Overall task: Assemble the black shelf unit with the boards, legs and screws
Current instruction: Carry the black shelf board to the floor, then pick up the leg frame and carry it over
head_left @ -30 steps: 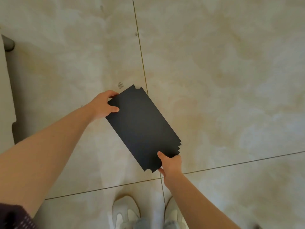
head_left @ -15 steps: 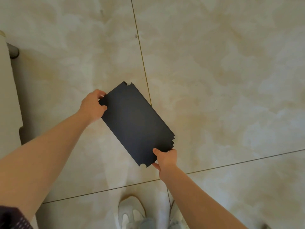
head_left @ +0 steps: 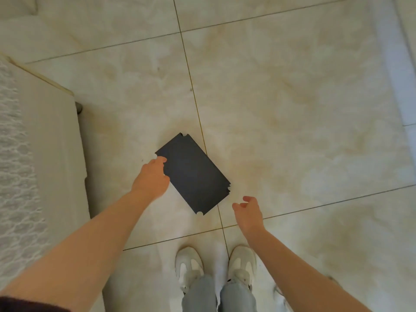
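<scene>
Boards (head_left: pixel 193 174) lie diagonally, far-left to near-right; left hand (head_left: pixel 150 180) touches them, right hand (head_left: pixel 248 212) apart; fingers slack.

The floor (head_left: pixel 292 97) was glossy beige marbled tile with thin dark grout lines; a pale cabinet (head_left: pixel 51 136) under a lace cloth (head_left: pixel 13 176) stood at left.

Sleeve (head_left: pixel 27 306): dark maroon fabric, short, ending on the left upper arm.
Forearms (head_left: pixel 101 239): bare.
Left hand (head_left: pixel 152 180), right hand (head_left: pixel 248 213): bare.
Jeans (head_left: pixel 198 296): light blue-grey denim.
Sneakers (head_left: pixel 189 267): white, low-cut, with pale grey panels and rounded toes.
</scene>
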`<state>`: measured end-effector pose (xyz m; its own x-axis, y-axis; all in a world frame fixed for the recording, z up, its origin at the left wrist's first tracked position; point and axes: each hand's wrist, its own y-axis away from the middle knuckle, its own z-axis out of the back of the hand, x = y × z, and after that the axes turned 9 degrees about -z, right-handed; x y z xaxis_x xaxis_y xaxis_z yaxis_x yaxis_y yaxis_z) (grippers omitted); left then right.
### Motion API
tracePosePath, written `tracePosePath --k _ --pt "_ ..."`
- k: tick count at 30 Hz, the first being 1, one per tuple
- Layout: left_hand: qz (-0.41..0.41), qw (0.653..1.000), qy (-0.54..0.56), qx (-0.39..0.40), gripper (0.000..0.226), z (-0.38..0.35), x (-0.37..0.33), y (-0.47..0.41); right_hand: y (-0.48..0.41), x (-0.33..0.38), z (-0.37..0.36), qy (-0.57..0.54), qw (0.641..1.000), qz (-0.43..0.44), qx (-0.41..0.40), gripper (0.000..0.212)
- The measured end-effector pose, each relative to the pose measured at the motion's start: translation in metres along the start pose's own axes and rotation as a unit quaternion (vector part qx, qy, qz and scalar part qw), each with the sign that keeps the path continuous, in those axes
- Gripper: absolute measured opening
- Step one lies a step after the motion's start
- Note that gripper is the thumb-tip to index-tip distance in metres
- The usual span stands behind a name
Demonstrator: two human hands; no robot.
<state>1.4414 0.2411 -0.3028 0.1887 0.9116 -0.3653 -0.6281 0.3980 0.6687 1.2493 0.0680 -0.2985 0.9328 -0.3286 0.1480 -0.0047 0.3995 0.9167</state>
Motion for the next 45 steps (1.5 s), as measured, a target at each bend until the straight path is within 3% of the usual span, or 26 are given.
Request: tracePosePath --k 9,16,21,25,35,40,45 --pt "-0.077 0.996 0.028 -0.028 0.037 0.074 -0.123 0.168 0.180 0.011 0.088 0.077 0.982 0.170 -0.025 0.039" --pt "-0.096 0.982 0.140 -0.082 0.032 0.141 -0.194 0.321 0.331 -0.012 0.138 0.118 0.957 0.263 -0.042 0.039" --pt "-0.152 0.981 0.083 -0.093 0.034 0.164 -0.206 0.408 0.417 -0.045 0.161 0.106 0.948 0.286 -0.087 0.041" --pt "-0.234 0.970 -0.046 -0.053 0.035 0.181 -0.202 0.480 0.493 -0.093 0.170 0.091 0.948 0.275 -0.132 0.042" --pt "-0.403 0.890 -0.211 0.016 0.036 0.174 -0.210 0.593 0.622 -0.261 0.189 0.028 0.949 0.176 -0.261 0.044" --pt "-0.495 0.821 -0.280 0.050 0.034 0.140 -0.247 0.632 0.656 -0.348 0.196 -0.015 0.940 0.091 -0.329 0.046" --pt "-0.597 0.721 -0.344 0.071 0.024 0.084 -0.277 0.671 0.680 -0.428 0.192 -0.059 0.934 0.019 -0.353 0.048"
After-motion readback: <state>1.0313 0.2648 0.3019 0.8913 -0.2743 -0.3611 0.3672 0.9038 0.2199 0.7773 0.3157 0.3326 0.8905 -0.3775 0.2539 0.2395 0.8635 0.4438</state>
